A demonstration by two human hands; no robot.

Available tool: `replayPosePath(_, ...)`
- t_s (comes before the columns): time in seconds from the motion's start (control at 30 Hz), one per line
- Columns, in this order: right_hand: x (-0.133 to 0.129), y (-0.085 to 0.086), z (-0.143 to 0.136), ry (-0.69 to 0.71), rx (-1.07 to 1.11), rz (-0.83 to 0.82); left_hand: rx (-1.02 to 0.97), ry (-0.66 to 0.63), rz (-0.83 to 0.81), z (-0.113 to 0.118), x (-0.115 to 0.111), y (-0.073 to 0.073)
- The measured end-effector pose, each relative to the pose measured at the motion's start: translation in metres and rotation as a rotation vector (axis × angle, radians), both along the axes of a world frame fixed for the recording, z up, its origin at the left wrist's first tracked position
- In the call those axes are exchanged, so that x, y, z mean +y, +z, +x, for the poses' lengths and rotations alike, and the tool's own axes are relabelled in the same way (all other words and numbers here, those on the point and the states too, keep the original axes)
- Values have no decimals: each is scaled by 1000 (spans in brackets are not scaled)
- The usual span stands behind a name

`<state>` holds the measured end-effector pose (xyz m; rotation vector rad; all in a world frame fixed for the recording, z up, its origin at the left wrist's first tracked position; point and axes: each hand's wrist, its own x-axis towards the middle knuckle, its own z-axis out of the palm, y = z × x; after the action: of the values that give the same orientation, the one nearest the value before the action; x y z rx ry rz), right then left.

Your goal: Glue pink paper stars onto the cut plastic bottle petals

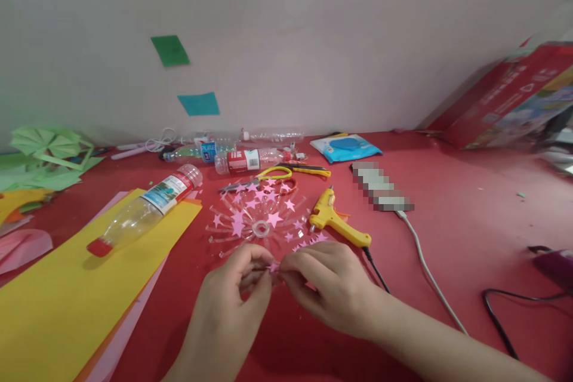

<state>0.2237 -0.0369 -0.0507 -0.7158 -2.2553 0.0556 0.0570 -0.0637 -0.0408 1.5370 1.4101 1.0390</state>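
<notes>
A small pink paper star (273, 267) is pinched between the fingertips of my left hand (230, 304) and my right hand (335, 286). Both hands are closed, close together above the red table, and the fingers partly cover the star. Just beyond them lies a cut-open clear plastic bottle piece (261, 228), its strips fanned out around a round neck. Pink stars (274, 220) are scattered over and beside those strips. To the right of this piece, a yellow hot glue gun (342, 225) lies on its side, its nozzle pointing toward the strips.
On the left, a plastic bottle (143, 209) with a red cap lies on yellow paper (85, 286). Behind the strips are scissors (275, 174), a yellow cutter (313, 171), more bottles (244, 161) and a wipes pack (347, 148). A blurred-out phone (380, 188) trails a white cable (430, 268) rightward.
</notes>
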Motion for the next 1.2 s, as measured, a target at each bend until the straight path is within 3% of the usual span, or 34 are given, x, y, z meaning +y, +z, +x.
replayPosePath(0.37, 1, -2, -3, -15, 83, -93, 37, -4, -77, -1, 0, 2)
replayPosePath(0.87, -3, -2, -12, -150, 278, -621, -49, 31, -186, -1, 0, 7)
replayPosePath(1.2, -4, -1, -16, -199, 290, -641, -177, 29, -284, 2, 7, 11)
